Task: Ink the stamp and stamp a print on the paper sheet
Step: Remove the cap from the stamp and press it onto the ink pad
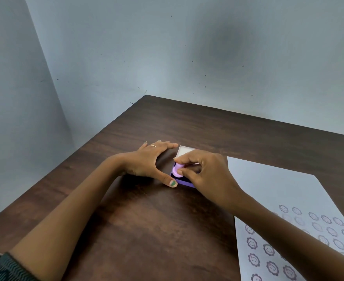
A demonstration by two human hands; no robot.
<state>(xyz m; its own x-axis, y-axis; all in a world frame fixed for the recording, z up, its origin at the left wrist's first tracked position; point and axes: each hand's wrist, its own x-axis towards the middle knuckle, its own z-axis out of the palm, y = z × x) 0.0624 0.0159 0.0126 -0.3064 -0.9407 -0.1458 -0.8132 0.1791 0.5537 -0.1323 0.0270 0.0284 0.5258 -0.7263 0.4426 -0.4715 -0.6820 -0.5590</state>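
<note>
pale grey-blue walls are meeting in a corner at the upper left of the frame, and a dark wooden table [138,216] is filling the lower half. near the centre, a purple ink pad [184,181] is sitting open on the wood, with its white lid [183,151] lying just above it in the frame. the right hand [205,173] is reaching in from the lower right, its fingertips [180,171] pinching a small lilac stamp [176,170] that is standing on the pad. the left hand [146,161] is lying flat on the table just left of the pad, fingers straight and together, thumb spread wide so that its painted tip is touching the pad's near left corner. a thin ring [153,146] is showing on one finger. to the right, a white paper sheet [268,189] is lying flat, with rows of smiling flower prints [268,249] covering its lower part toward the bottom right corner of the frame.
</note>
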